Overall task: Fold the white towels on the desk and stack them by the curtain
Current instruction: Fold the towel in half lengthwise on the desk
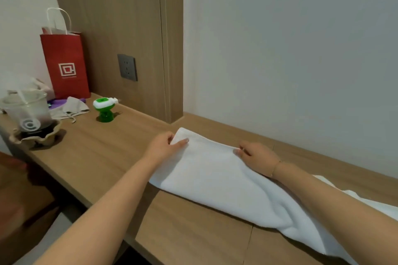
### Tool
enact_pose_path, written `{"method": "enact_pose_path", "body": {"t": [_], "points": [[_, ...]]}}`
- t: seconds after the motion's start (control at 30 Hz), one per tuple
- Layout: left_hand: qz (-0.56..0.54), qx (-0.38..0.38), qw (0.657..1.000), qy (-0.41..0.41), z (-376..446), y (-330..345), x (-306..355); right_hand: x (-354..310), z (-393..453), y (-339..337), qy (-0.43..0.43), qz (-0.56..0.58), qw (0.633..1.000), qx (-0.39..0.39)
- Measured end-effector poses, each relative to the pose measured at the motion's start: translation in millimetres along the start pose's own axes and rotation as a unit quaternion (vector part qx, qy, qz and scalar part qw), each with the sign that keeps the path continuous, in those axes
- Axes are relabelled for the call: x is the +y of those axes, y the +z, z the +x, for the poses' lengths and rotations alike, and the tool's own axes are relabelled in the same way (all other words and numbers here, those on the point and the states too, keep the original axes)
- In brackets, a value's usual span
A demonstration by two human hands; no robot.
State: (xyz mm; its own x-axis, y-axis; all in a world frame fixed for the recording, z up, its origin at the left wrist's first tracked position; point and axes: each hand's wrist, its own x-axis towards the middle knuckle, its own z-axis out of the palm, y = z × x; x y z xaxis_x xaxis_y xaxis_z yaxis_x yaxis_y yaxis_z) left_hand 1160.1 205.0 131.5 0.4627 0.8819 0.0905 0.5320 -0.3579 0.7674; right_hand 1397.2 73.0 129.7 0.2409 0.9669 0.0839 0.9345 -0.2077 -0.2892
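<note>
A soft white terry towel [226, 180] lies on the light wood-grain desk [103, 153], already doubled into a long band. Its long axis runs from about ten o'clock, at the far end near the wooden wall panel [120, 28], down to about four o'clock, where it trails off the lower right edge of the view under the right forearm. Both hands sit at that far short end, so the free length of cloth lies toward the person and to their right.

The left hand [165, 146] pinches the far left corner of the towel, thumb on top and fingers curled beneath the edge. The right hand [256, 155] pinches the far edge at roughly two o'clock from the towel's middle, fingertips closed on a small ridge of cloth; a thin bracelet shows at that wrist. The two hands are well apart, holding the short end taut between them. Neither is clearly nearer the cloth, since both already grip it. My judgement is that the coming fold turns on carrying this held end along the long axis toward the four o'clock end.

A second piece of white cloth [366, 202] shows beyond the right forearm at three o'clock. No curtain is in view.

At nine to ten o'clock stand a red paper carrier bag [64, 64] with a white square maze-like logo, its small lettering too fine to read, a clear plastic drink cup [28, 112] with a round white emblem, and a green and white plug-in device [105, 109]. No legible writing appears anywhere.
</note>
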Motion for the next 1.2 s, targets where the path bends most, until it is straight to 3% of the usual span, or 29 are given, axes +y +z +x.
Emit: {"method": "enact_pose_path", "body": {"t": [0.07,0.17,0.3,0.4,0.5,0.57,0.73,0.97,1.2], "points": [[0.087,0.012,0.996,-0.001,-2,13,-17,8,3,11,0.012,-0.014,1.000,0.005],[0.134,0.041,0.990,-0.002,-1,18,-29,16,8,17,0.033,0.000,0.999,0.004],[0.142,-0.012,0.990,-0.021,6,20,-32,23,14,17,0.051,0.047,0.997,-0.028],[0.214,-0.043,0.975,-0.048,7,29,-29,23,18,18,0.061,0.052,0.996,-0.041],[0.265,0.035,0.962,-0.054,4,39,-32,17,18,20,0.058,0.028,0.997,-0.030],[0.257,0.071,0.963,-0.038,4,42,-37,15,17,23,0.048,0.011,0.999,-0.014],[0.196,0.075,0.977,-0.028,3,40,-39,16,15,27,0.022,-0.016,1.000,-0.001],[-0.031,0.084,0.996,-0.001,-5,32,-42,20,15,18,0.048,0.054,0.997,-0.038],[0.000,0.095,0.995,0.022,-17,25,-47,34,-12,-6,0.071,0.164,0.977,-0.118]]}}
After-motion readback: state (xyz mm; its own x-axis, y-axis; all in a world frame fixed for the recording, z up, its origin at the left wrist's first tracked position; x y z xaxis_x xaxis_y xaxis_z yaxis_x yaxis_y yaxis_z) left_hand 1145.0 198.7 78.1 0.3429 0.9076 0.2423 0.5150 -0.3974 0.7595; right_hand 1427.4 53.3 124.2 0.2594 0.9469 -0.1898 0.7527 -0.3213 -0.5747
